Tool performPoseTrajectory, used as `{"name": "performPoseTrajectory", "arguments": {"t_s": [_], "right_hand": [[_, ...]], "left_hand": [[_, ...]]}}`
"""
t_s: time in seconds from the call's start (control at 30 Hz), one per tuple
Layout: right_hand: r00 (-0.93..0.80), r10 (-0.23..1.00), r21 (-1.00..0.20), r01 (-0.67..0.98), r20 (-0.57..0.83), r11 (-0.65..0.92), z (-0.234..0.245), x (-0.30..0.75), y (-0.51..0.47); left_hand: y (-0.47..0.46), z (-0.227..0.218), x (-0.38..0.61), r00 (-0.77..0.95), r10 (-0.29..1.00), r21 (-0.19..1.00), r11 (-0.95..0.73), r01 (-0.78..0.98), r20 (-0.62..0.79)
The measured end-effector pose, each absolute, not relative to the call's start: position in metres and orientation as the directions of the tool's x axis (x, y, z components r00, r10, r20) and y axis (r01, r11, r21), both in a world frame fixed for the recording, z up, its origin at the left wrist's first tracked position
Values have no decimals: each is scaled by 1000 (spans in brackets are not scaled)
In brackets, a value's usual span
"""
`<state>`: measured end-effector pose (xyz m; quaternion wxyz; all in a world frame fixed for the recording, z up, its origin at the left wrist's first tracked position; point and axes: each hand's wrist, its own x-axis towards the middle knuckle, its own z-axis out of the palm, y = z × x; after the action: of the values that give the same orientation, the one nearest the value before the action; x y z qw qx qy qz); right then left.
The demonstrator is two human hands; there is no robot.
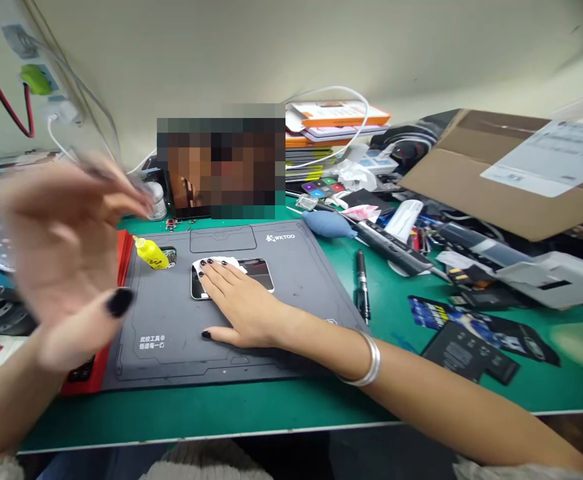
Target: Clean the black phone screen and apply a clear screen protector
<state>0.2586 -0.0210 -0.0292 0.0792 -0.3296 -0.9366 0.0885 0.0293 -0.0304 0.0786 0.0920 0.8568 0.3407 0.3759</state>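
Note:
My right hand (241, 303) lies flat on a white cloth (219, 267), pressing it onto a smartphone (259, 275) with a dark glossy face. The phone rests on a grey WKTOO repair mat (171, 340). My left hand (66, 253) is raised and blurred above the mat's left edge, with its fingers apart. A thin grey item may be at its fingertips, but the blur hides it. Near that hand, a yellow squeeze bottle (151, 253) lies on the mat.
A green work mat (396, 393) covers the bench. Beyond it are a blue air blower (329, 223), a black pen (362, 285) and a cardboard box (476, 173). Dark printed packaging (481, 337) lies at right. A red sheet (121, 267) edges the grey mat. A pixelated patch covers the back.

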Motion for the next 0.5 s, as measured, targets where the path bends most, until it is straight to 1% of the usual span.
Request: {"name": "performPoseTrajectory", "arguments": {"t_s": [0.03, 0.07, 0.1, 0.13, 0.2, 0.27, 0.3, 0.37, 0.5], "right_hand": [[-771, 629, -223, 600, 96, 769, -29, 259, -21], [-772, 628, -227, 597, 99, 770, -29, 259, -21], [-772, 627, -231, 595, 99, 770, -28, 260, -21], [-770, 631, -235, 598, 95, 766, -28, 261, -21], [-765, 639, -235, 608, 80, 758, -28, 262, -20], [-765, 642, -232, 616, 53, 753, -29, 263, -19], [-766, 641, -228, 618, 39, 752, -28, 264, -19], [-771, 636, -216, 618, 23, 756, -27, 264, -19], [-794, 607, -198, 592, 21, 781, -25, 262, -22]], "left_hand": [[-25, 74, 36, 497, 591, 424, -805, 414, 636], [-19, 67, 41, 593, 533, 399, -846, 354, 604], [-13, 61, 45, 687, 492, 347, -869, 352, 535], [-7, 53, 46, 727, 487, 312, -872, 376, 484], [1, 38, 45, 778, 572, 280, -815, 507, 259], [5, 26, 41, 751, 658, 233, -739, 632, 53], [6, 21, 39, 720, 694, 206, -703, 681, -11], [6, 15, 36, 659, 749, 163, -643, 749, -75], [5, 8, 35, 633, 769, 137, -621, 772, -85]]}}
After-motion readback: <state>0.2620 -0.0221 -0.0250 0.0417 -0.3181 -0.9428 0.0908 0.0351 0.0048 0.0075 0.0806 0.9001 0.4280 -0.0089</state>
